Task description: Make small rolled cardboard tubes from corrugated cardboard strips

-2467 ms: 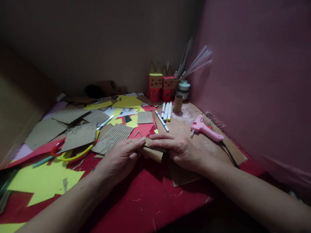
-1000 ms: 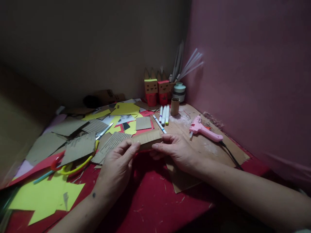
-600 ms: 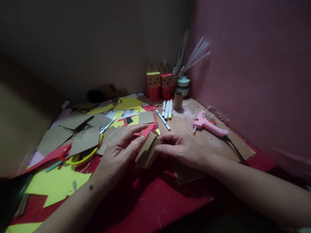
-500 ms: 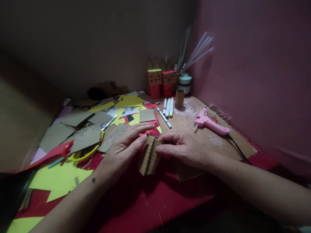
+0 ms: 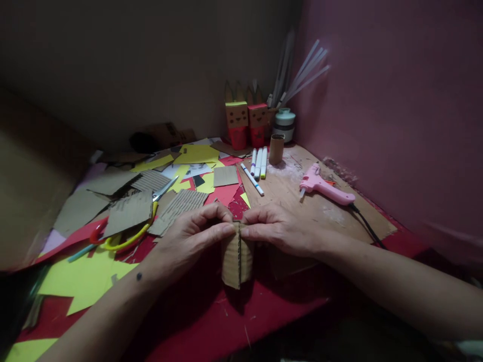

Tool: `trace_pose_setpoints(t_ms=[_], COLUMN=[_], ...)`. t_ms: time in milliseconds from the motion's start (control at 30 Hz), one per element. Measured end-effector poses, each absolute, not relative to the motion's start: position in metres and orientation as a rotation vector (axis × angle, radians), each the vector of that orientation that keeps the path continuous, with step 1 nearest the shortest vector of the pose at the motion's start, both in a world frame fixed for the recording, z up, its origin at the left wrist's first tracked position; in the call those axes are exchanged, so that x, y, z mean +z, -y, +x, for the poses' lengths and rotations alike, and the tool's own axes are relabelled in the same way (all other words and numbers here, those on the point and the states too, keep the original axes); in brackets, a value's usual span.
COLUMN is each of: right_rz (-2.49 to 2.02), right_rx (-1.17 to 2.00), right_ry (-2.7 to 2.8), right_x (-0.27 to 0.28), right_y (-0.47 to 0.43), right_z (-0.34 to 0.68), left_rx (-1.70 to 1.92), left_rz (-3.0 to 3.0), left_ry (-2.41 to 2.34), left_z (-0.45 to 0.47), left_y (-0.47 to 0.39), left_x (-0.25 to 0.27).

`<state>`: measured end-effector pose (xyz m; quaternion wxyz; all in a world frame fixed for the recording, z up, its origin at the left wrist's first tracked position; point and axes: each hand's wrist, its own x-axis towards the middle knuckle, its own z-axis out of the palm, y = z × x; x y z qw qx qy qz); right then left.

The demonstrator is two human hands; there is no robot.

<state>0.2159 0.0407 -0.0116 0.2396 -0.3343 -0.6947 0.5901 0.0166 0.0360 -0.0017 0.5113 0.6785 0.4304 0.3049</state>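
A small rolled piece of corrugated cardboard (image 5: 231, 262) stands nearly upright before me, a seam running down its near side. My left hand (image 5: 204, 229) pinches its upper left edge, thumb beside the seam. On the other side of the seam, my right hand (image 5: 277, 229) pinches the top in the same way. Both thumbs are close together, and the fingers behind the cardboard are partly hidden. Below it lies the red tabletop (image 5: 211, 322).
Paper and cardboard scraps (image 5: 181, 206) cover the left, with scissors (image 5: 130, 239) among them. To the right lies a pink glue gun (image 5: 326, 186). Several markers (image 5: 258, 163), a cardboard tube (image 5: 276, 150), two box figures (image 5: 237, 123) and a lidded jar (image 5: 284, 124) stand or lie farther back.
My left hand has closed from a flatter pose into a pinch on the cardboard. The cardboard has turned from tilted to nearly upright, its seam now facing me.
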Motion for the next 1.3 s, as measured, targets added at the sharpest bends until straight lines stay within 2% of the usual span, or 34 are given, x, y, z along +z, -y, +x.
trace_pose_setpoints(t_ms=[400, 933, 1100, 1200, 1300], right_rz=[-0.843, -0.781, -0.767, -0.728, -0.771], right_rx=[1.441, 1.412, 1.599, 1.77, 1.708], right_ry=[2.138, 2.229, 2.04, 1.697, 1.366], right_x=[-0.003, -0.003, -0.01, -0.012, -0.012], right_y=[-0.04, -0.046, -0.048, -0.05, -0.054], right_z=[0.218, 0.214, 0.211, 0.21, 0.21], left_rx=[0.686, 0.668, 0.744, 0.971, 1.204], left_rz=[1.884, 2.269, 2.202, 1.992, 1.769], left_ry=[-1.074, -1.038, -1.096, -1.202, -1.376], left_z=[0.016, 0.013, 0.016, 0.018, 0.016], left_y=[-0.035, -0.035, -0.033, -0.033, -0.036], left_x=[0.001, 0.004, 0.002, 0.006, 0.009])
